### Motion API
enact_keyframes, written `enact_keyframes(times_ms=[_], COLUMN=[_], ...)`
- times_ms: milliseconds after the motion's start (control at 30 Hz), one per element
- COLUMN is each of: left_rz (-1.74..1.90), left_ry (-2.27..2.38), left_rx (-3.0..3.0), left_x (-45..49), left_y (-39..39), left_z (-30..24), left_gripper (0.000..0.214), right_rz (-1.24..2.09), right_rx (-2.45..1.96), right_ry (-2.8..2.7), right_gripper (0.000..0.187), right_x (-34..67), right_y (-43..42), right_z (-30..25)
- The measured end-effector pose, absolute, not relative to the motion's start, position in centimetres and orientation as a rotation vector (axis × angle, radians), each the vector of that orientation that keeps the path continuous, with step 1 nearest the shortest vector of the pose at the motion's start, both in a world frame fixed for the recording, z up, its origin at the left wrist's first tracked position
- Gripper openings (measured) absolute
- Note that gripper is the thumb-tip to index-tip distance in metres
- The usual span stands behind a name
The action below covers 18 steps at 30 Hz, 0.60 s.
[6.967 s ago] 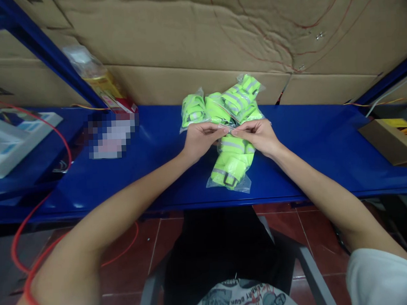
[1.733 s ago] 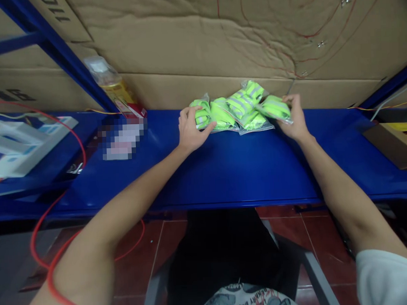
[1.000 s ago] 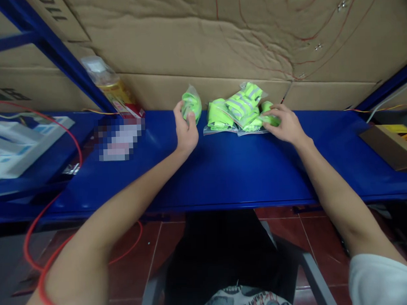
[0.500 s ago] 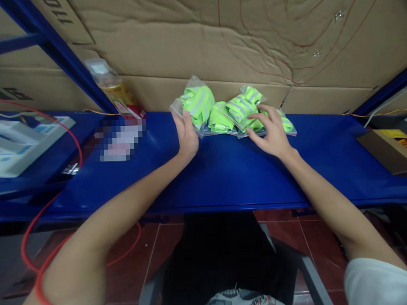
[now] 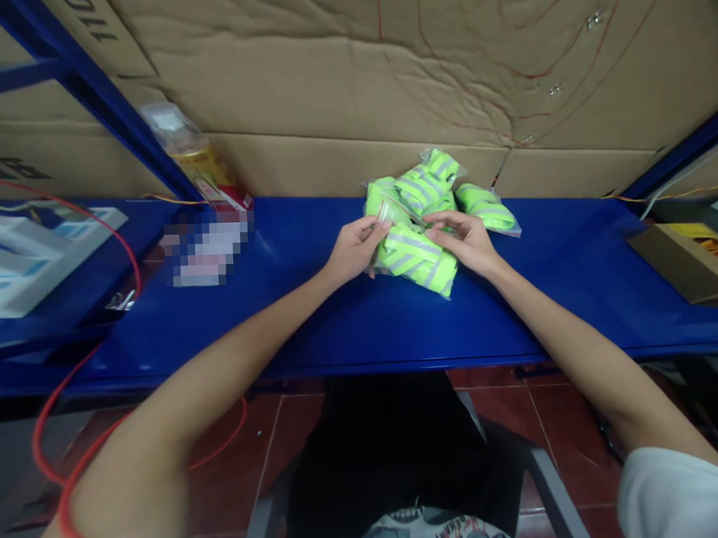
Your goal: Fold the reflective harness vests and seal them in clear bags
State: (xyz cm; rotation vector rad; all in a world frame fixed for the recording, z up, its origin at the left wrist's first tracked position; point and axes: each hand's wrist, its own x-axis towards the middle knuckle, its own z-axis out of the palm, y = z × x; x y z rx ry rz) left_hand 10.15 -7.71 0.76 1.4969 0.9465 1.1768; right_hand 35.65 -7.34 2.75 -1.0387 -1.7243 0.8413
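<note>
A clear plastic bag with a folded neon-yellow reflective vest point(image 5: 414, 259) lies tilted toward me, its silver stripes showing. My left hand point(image 5: 358, 249) pinches the bag's left edge between thumb and fingers. On its right side, my right hand point(image 5: 464, 238) has thumb and fingertips closed near the bag's upper edge; whether they grip the plastic is hard to make out. Behind it are other bagged vests point(image 5: 427, 184), partly covered by the front one. One more bagged vest point(image 5: 487, 208) lies apart, to the right of my right hand.
Everything rests on a blue metal shelf point(image 5: 278, 319) backed by cardboard point(image 5: 299, 90). At left stand a plastic-wrapped bottle point(image 5: 193, 153) and a white device point(image 5: 46, 256), with a red hose point(image 5: 44, 437) nearby. An open cardboard box point(image 5: 677, 262) sits at right.
My left hand has brought the left bagged vest right and toward me, turning it over in front of the others. My right hand has moved slightly left and nearer to it.
</note>
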Motion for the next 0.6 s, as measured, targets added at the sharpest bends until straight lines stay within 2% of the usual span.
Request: enact_keyframes(times_ms=[100,267,467,600], left_rz=[1.296,1.332,1.194,1.181], left_ry=[1.027,1.075,0.990,0.958], left_rx=[1.457,1.602,1.430,1.313], left_x=[9.5,8.4,9.1,9.8], left_y=[-6.9,-6.1,-6.9,-7.7], left_z=[0.6,0.4,0.8,1.5], left_gripper=[0.039,0.020,0.025,0.028], right_rz=[0.749,0.519,-0.014,-0.060], right_rx=[-1.032,-1.107,-1.051,-0.946], right_ry=[-1.682,-1.701,-1.880,-2.037], right_gripper=[0.049,0.042,0.026,0.034], right_x=[35.6,36.3,37.1,36.3], right_y=[-7.1,-7.1,-7.9,-8.9], right_z=[2.5,2.4,3.7,4.3])
